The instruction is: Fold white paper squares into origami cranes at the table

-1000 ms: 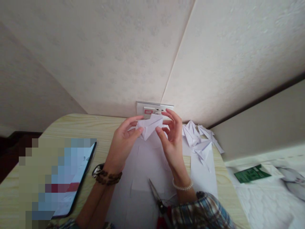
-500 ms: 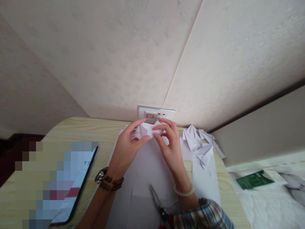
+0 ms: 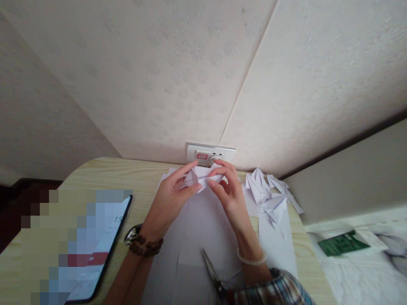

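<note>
A folded white paper piece (image 3: 201, 175) is held up between my two hands, just in front of the wall. My left hand (image 3: 173, 190) grips its left side, with the thumb below and the index finger along the top. On its right side, my right hand (image 3: 227, 184) pinches it between thumb and fingers. Part of the paper is hidden behind the fingers. White paper sheets (image 3: 197, 237) lie on the table under my hands. Scissors (image 3: 211, 271) rest on them near my right forearm, their handles partly hidden by the plaid sleeve.
Several folded paper pieces (image 3: 259, 186) lie at the table's back right. A tablet-like screen (image 3: 95, 267), partly pixelated, sits on the wooden table (image 3: 104, 173) at left. A wall socket (image 3: 210, 153) is right behind my hands. Beyond the table's right edge lies a green packet (image 3: 343, 243).
The view has shifted slightly. Both hands keep hold of the folded paper, which now shows a slightly different tilt, with its fold more closed up in the middle.
</note>
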`<state>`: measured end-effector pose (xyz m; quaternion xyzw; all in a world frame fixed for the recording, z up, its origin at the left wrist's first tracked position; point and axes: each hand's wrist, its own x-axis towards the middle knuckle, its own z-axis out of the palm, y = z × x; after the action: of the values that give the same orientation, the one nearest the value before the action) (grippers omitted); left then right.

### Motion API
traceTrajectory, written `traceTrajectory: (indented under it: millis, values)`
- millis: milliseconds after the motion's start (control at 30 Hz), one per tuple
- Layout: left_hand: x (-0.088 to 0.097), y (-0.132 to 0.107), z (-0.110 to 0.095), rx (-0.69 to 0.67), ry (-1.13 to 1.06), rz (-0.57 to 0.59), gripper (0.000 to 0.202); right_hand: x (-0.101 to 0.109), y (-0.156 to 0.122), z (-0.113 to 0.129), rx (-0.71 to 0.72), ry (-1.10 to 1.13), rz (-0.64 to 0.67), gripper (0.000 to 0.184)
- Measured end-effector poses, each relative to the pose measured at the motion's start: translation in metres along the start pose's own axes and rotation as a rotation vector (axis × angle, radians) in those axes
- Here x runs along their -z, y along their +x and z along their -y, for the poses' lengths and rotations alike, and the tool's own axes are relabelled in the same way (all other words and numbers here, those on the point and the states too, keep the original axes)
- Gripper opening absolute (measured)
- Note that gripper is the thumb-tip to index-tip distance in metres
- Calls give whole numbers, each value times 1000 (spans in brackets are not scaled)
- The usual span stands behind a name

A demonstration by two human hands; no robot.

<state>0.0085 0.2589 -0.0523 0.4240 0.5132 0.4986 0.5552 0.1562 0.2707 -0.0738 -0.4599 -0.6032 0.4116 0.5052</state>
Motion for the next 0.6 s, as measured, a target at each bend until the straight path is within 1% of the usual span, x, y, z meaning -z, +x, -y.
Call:
traceTrajectory:
  millis: [167,267,467,600]
  values:
    - [-1,2,3,-23,62,50,55,-1,2,-4,100,-82,-2,7]
    - [0,2,3,-17,57,48,56,0,2,-4,99,-97,6,7]
    - [-1,1,2,-3,50,49,57,2,0,-1,47,15,12,10]
    - [-3,0,2,16,25,61,60,3,0,0,59,31,10,10]
